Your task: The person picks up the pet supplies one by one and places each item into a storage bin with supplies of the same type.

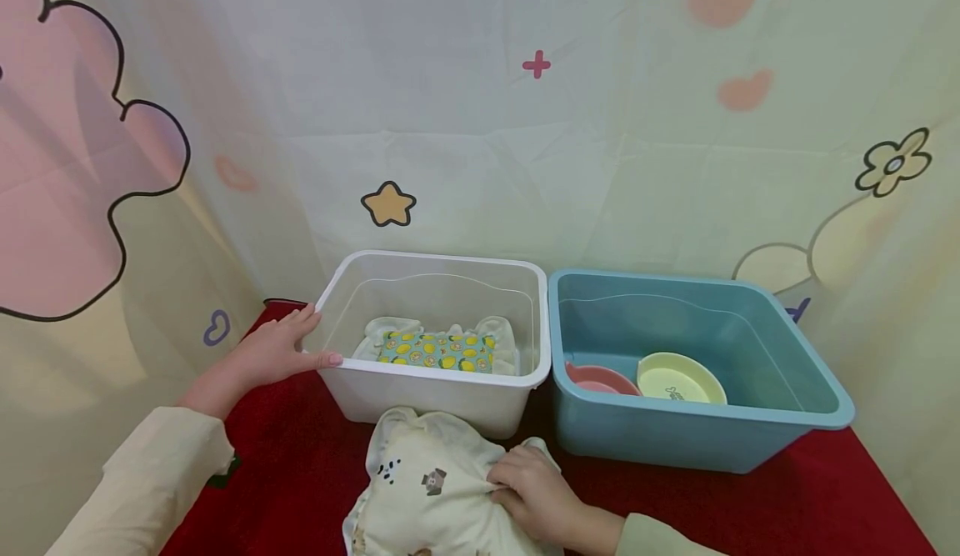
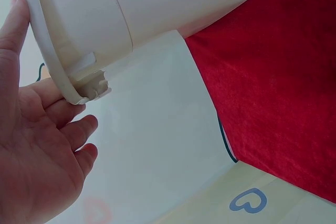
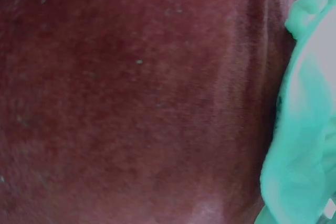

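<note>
My left hand rests on the near left corner of a white plastic bin, thumb at the front rim and fingers at the side rim. In the left wrist view, the fingers of this hand bend loosely beside the rim. A small cushion with lemon print and a white frill lies inside the bin. In front of it is a cream frilled pillow with animal prints. My right hand grips that pillow's right side with curled fingers. A frilled fabric edge looks green in the right wrist view.
A blue bin stands right beside the white one. It holds a pink dish and a pale yellow dish. Red cloth covers the table. A printed curtain hangs close behind the bins.
</note>
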Demonstrator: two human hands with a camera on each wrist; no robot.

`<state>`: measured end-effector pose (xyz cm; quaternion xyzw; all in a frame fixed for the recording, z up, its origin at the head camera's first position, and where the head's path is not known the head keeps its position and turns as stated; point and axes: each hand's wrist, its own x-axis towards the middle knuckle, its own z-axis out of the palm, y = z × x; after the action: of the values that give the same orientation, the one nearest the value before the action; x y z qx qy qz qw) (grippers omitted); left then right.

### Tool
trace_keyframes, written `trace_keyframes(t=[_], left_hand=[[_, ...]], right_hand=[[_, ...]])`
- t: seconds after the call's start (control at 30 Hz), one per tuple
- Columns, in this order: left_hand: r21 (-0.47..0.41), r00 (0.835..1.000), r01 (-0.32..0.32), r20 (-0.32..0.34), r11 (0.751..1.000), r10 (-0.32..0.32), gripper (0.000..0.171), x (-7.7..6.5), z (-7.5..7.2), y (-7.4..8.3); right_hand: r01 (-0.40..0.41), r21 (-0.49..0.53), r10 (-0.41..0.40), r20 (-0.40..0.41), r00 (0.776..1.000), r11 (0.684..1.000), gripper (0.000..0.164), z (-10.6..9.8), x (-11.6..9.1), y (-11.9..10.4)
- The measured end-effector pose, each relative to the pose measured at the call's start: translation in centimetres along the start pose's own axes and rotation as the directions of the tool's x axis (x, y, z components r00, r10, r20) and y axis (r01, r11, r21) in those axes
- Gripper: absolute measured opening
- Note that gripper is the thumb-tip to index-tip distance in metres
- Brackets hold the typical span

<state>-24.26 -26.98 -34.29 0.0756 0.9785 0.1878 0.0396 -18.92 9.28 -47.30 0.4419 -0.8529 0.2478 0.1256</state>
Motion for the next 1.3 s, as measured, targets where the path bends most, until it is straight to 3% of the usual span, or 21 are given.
trace_keyframes(t=[0.3,0.57,0.8,1.3], left_hand=[[0.006,1.000,-0.004,0.002,1.000,0.004,0.099,0.1,0.0,0.1],[-0.003,1.000,-0.005,0.000,1.000,0.005,0.099,0.0,0.0,0.0],[0.002,1.000,-0.002,-0.002,1.000,0.002,0.099,0.0,0.0,-0.1],[0.019,1.000,-0.017,-0.010,1.000,0.017,0.099,0.0,0.0,0.1]], right_hand=[[-0.062,0.084,0.056,0.080,0.995,0.995,0.005,-1.9,0.8,-0.7],[-0.022,0.057,0.017,0.090,0.996,0.998,0.005,-3.0,1.1,-1.1],[-0.078,0.069,0.064,0.181,0.981,0.995,0.004,-4.3,1.4,-1.5],[0.015,0.037,-0.020,0.147,0.989,0.999,0.008,-6.1,2.0,-2.1]])
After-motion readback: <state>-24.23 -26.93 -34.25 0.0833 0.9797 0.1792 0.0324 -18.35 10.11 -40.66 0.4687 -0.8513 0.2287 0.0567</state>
